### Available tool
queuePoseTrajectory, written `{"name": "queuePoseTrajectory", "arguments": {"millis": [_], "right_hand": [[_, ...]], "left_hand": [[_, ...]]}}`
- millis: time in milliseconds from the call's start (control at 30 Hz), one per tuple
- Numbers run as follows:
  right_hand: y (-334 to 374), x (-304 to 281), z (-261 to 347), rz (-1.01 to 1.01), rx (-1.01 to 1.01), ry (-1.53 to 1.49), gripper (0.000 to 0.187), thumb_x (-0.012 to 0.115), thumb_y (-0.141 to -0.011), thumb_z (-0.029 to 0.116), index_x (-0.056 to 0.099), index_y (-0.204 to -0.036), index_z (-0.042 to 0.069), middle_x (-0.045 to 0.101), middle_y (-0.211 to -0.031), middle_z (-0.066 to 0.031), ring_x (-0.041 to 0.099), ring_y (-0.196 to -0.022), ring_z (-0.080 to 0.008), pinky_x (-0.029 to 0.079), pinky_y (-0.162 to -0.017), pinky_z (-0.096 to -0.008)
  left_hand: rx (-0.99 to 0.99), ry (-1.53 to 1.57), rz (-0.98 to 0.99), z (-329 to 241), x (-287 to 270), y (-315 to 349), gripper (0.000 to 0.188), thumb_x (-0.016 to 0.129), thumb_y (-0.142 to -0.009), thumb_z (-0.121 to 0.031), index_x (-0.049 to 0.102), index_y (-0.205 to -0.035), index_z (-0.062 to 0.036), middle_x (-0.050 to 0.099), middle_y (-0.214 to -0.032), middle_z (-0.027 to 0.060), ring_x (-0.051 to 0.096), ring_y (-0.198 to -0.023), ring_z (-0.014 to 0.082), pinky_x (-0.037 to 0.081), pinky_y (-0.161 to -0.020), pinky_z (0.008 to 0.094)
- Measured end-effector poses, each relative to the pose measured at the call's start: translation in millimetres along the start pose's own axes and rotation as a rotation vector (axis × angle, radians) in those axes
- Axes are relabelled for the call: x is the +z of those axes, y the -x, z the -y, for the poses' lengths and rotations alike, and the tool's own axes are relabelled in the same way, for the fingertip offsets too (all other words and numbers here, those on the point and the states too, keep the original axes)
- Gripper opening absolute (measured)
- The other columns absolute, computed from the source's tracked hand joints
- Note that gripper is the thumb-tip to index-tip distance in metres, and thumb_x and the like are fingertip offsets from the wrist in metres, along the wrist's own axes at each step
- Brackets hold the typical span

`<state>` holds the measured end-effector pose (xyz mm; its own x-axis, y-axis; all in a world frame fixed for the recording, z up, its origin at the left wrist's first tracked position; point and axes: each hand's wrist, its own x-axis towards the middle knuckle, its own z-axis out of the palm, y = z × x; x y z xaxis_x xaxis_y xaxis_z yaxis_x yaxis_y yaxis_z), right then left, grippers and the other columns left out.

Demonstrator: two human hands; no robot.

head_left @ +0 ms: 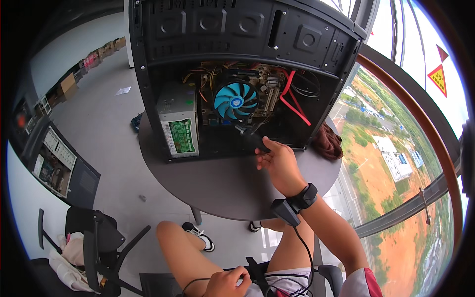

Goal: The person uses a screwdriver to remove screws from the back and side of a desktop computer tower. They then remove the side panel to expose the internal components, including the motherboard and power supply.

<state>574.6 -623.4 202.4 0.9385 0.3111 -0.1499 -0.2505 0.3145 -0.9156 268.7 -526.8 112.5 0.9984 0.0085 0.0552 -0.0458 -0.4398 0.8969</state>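
An open black computer case [217,47] lies on its side on a round dark table, its inside facing me. Within it a CPU cooler fan [236,102] with blue blades sits over the motherboard, and the power supply [180,136] is at the left. My right hand [278,163] reaches to the case's near edge, closed on a black-handled tool [252,139]. That tool points toward the fan's lower edge; it is blurred, so its kind is unclear. On my lap rests my left hand [228,283], fingers curled; whatever they hold, if anything, is hidden.
Red cables [296,106] hang at the right inside the case. A brown cloth [327,143] lies on the table [237,193] beside it. A second open computer case [59,158] and a chair [99,237] stand to the left. Windows are at the right.
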Motion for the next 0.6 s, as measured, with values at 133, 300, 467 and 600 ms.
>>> {"name": "queuePoseTrajectory", "arguments": {"millis": [133,300,467,600], "right_hand": [[19,12,1,0.124,0.028,0.033,0.043,0.063,-0.100,0.025,0.053,-0.123,-0.010,0.063,-0.093,-0.0154,0.060,-0.071,-0.0177,0.052,-0.064,-0.0336],[42,41,-1,0.212,0.064,0.050,0.040,0.063,-0.100,0.026,0.056,-0.122,-0.007,0.064,-0.092,-0.0126,0.060,-0.069,-0.0165,0.052,-0.060,-0.0315],[57,59,-9,0.285,0.025,0.016,0.034,0.060,-0.103,0.023,0.057,-0.124,-0.004,0.066,-0.094,-0.0125,0.062,-0.072,-0.0158,0.053,-0.063,-0.0309],[58,55,-9,0.259,-0.045,0.014,0.037,0.059,-0.104,0.023,0.056,-0.128,-0.005,0.067,-0.094,-0.0122,0.063,-0.071,-0.0156,0.053,-0.063,-0.0309]], "left_hand": [[-0.002,-0.014,-0.016,3,3,3,0.015,0.066,-0.089,-0.013,0.057,-0.083,-0.0033,0.061,-0.065,0.0197,0.064,-0.059,0.0386,0.047,-0.051,0.0426],[0.012,-0.029,-0.024,3,4,3,0.015,0.066,-0.088,-0.014,0.057,-0.082,-0.0032,0.062,-0.067,0.0207,0.064,-0.061,0.0400,0.048,-0.052,0.0437],[-0.010,-0.022,-0.020,0,3,1,0.013,0.065,-0.088,-0.014,0.058,-0.082,-0.0040,0.063,-0.069,0.0219,0.065,-0.064,0.0420,0.049,-0.053,0.0456],[-0.013,-0.046,-0.022,-1,3,1,0.013,0.065,-0.088,-0.014,0.059,-0.083,-0.0040,0.064,-0.070,0.0215,0.065,-0.065,0.0420,0.050,-0.054,0.0458]]}}
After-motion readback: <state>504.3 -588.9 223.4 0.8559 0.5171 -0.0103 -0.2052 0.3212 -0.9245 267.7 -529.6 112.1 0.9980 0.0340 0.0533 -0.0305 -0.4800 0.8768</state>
